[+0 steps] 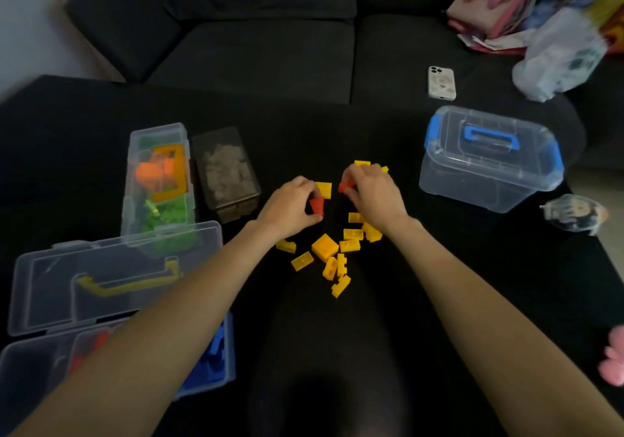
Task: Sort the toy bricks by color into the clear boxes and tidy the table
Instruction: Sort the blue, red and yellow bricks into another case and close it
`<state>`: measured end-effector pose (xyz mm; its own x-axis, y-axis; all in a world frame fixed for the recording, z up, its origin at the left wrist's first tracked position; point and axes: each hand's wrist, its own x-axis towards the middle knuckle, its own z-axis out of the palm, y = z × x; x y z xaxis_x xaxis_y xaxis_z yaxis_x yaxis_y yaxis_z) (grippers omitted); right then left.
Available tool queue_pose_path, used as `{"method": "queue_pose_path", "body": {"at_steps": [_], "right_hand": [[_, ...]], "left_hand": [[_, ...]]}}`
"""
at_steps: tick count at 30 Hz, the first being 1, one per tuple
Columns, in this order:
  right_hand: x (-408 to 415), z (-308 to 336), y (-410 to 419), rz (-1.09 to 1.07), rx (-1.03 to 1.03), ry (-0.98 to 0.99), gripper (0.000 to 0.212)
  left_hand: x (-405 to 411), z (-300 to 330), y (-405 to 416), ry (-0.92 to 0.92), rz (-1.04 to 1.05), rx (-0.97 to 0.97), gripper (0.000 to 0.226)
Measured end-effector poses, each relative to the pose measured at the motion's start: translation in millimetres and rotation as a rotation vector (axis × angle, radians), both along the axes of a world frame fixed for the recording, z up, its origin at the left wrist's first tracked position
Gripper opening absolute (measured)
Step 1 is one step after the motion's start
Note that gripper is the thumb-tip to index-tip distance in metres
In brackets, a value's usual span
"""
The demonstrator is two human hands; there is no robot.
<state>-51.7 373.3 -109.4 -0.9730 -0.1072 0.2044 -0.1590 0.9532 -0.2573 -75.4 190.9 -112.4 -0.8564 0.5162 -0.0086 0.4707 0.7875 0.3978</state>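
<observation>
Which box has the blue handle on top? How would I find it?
Look at the black table in front of the dark sofa, on the person's right side. The box with the blue handle sits there, just this side of a white phone. It alone has blue side clips and a shut lid.

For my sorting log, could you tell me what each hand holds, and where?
Left hand pinches a red brick by its upper end; right hand pinches another red brick, mostly hidden by fingers.
</observation>
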Motion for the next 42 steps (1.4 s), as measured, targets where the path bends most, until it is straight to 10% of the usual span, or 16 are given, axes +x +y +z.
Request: {"method": "queue_pose_path", "body": {"at_steps": [10,29,37,42], "right_hand": [[-28,-11,3,-0.004,0.164,-0.093,0.024],[107,7,-44,-0.288,-0.287,0.094,0.021],[149,53,-104,-0.284,-1.033,-0.098,0.015],[167,60,-198,-0.064,-1.065,-0.208,0.01]], "left_hand": [[4,-9,9,0.018,-0.082,0.005,0.042],[62,5,-2,-0.152,-0.004,-0.066,0.03],[109,60,-69,0.035,0.145,0.467,0.041],[191,63,-187,0.051,0.385,0.574,0.043]]}}
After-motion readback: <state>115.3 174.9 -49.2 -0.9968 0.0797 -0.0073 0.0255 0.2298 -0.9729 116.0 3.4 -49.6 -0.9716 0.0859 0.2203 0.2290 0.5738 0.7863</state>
